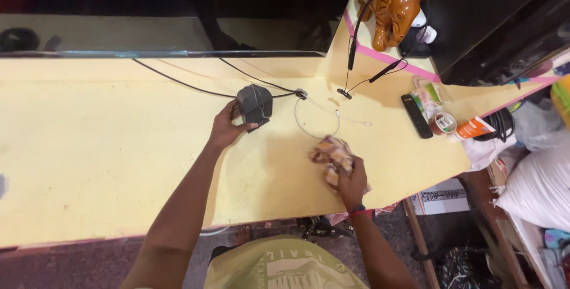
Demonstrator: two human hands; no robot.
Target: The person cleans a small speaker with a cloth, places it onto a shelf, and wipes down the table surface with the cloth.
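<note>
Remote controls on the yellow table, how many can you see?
1. A black remote control lies on the right part of the yellow table, beside a roll of tape. Clutter at the right edge could hide others.

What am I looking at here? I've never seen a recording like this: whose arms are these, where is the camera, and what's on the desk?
There is no machine: a person wears a camera on the head, looking down at their own bare arms. The left hand has its grip on a small dark grey box with black cables running off it. The right hand presses a patterned cloth onto the yellow desk. Also there: a white cable, a black remote, a roll of tape and a brown ceramic figure with a headset draped over it.
</note>
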